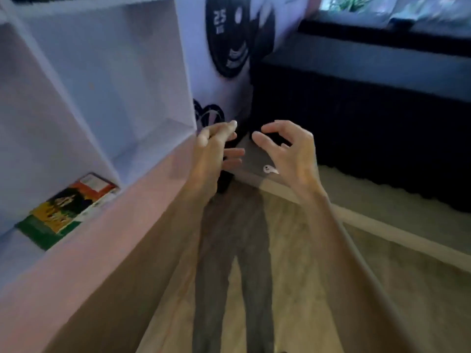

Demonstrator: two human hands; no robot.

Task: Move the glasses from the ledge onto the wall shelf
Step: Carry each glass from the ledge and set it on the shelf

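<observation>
glasses aren't clearly visible; only a dark blurred shape (274, 138) shows betw. the two hands at the ledge's (254, 171) far end, can't tell what it is. left hand (216, 146) and right hand (288, 149) both half open w/ fingers curled, nothing clearly gripped (a small white earbud (270, 169) lies on the ledge just beside the right hand). white wall shelf (142, 138) at left w/ a book (68, 207) in a lower compartment, weight-plate picture (229, 39) on the wall, dark sofa (369, 103) at right.

White wall shelf (142, 72) with open compartments, colourful book (67, 205) lying flat in the lower one, wooden ledge (293, 289) bearing a small white earbud (269, 169)
</observation>
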